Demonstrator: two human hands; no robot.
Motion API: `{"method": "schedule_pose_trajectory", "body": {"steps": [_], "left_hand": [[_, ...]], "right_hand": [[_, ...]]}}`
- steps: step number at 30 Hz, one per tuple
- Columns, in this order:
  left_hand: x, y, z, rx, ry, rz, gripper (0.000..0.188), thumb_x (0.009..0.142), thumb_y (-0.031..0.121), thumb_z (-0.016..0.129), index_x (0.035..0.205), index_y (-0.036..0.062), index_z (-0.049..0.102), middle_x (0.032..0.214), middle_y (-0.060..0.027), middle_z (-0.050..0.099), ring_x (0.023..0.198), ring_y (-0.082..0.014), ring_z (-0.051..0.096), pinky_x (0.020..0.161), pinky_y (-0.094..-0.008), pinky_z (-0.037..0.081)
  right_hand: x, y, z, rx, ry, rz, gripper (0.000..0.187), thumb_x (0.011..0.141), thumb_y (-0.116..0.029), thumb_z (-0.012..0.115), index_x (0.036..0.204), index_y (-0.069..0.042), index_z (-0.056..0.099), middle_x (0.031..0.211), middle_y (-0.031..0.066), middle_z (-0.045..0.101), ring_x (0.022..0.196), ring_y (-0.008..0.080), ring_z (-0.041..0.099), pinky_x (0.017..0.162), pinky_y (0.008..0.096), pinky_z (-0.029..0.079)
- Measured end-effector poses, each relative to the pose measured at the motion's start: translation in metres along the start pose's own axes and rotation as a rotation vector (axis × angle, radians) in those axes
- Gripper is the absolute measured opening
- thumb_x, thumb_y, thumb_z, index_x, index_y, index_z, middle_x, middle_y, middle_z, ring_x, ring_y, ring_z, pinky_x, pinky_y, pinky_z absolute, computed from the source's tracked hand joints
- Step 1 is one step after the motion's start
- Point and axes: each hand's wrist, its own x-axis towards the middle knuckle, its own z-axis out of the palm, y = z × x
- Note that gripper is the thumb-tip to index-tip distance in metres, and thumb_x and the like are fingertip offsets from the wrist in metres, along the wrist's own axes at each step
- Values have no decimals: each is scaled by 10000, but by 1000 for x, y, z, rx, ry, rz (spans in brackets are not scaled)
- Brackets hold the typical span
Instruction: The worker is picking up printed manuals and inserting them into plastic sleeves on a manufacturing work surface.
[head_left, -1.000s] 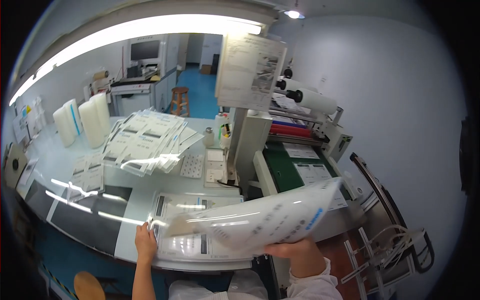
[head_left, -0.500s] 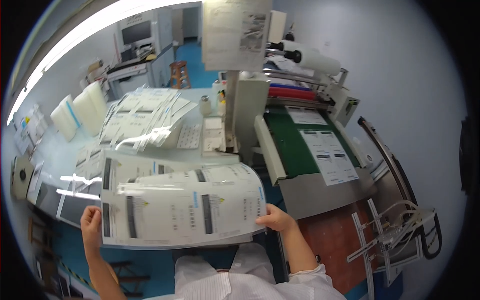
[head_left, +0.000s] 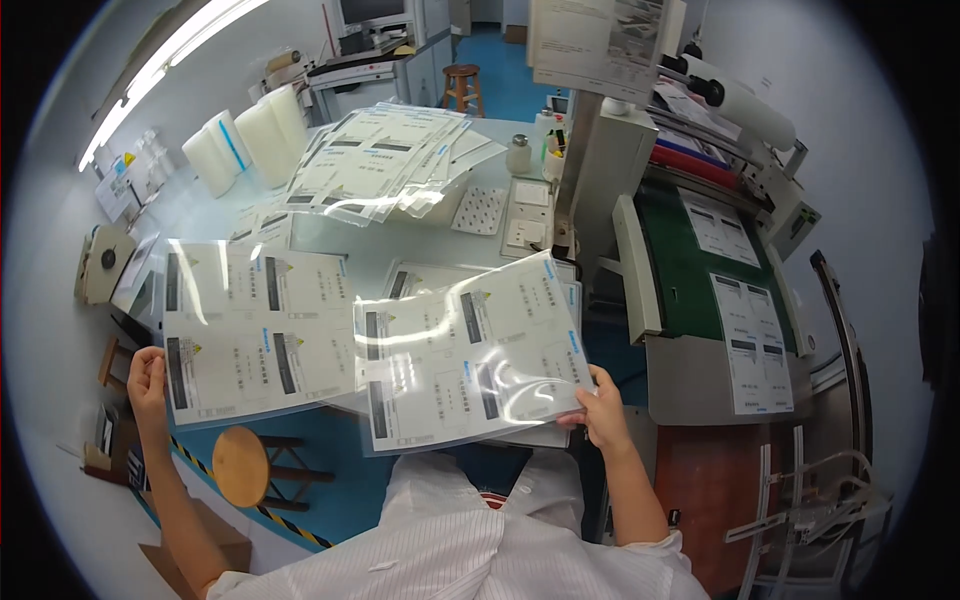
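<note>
My left hand (head_left: 148,378) pinches the left edge of a glossy printed sheet (head_left: 255,300) with dark blocks, small yellow marks and a clear margin. Another such sheet, the right printed sheet (head_left: 445,345), is gripped at its lower right corner by my right hand (head_left: 603,412). Both sheets are held above the front of the table, side by side, with their inner edges meeting or slightly overlapping. More flat printed material (head_left: 410,279) shows behind the right sheet, mostly hidden by it.
A fanned pile of printed sheets (head_left: 375,155) lies on the table, near white rolls (head_left: 268,140) and a small bottle (head_left: 518,155). At right, a roller machine carries sheets on a green belt (head_left: 675,290). A round wooden stool (head_left: 240,467) stands below left.
The sheets were overlapped, the upper one curled over; now they lie spread apart, side by side. My hands have moved farther from each other. The view has shifted, so the surroundings appear farther right.
</note>
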Motion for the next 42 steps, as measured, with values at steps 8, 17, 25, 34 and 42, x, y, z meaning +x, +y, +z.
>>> {"method": "schedule_pose_trajectory", "body": {"steps": [8,17,25,34,42], "left_hand": [[17,-43,-88,-45,273,175,237,1045,191,465,1159,14,574,1058,-45,606,948,-121,570,854,-244,457],[14,-47,-77,103,374,163,443,933,287,558,1192,-71,589,1112,-223,619,1008,-350,601,894,-384,481],[-18,4,-67,172,196,173,584,942,362,542,1362,-24,419,1362,-202,439,1244,-405,407,1055,-429,302],[-57,119,-28,-459,105,-170,565,1044,389,351,1477,26,347,1508,-121,363,1359,-297,353,1123,-423,288],[-14,117,36,10,-43,278,565,1025,351,424,1469,7,359,1505,-131,381,1360,-307,372,1122,-421,310]], "right_hand": [[16,47,19,112,265,17,386,933,36,415,1312,5,347,1237,216,490,958,341,644,564,422,645],[59,-103,-26,-1337,296,-187,683,914,-379,573,1420,21,347,1035,246,684,990,406,664,866,516,509],[186,-367,-92,-1269,777,-318,762,889,-155,515,1554,-110,145,1237,256,613,1129,373,622,942,470,488],[209,-398,-106,-1230,792,-270,784,918,-149,534,1571,-167,100,1349,201,564,1193,327,597,961,450,495],[180,-253,-217,-1593,854,189,447,894,-177,562,1319,-39,559,1310,194,596,1217,375,568,990,556,435]]}}
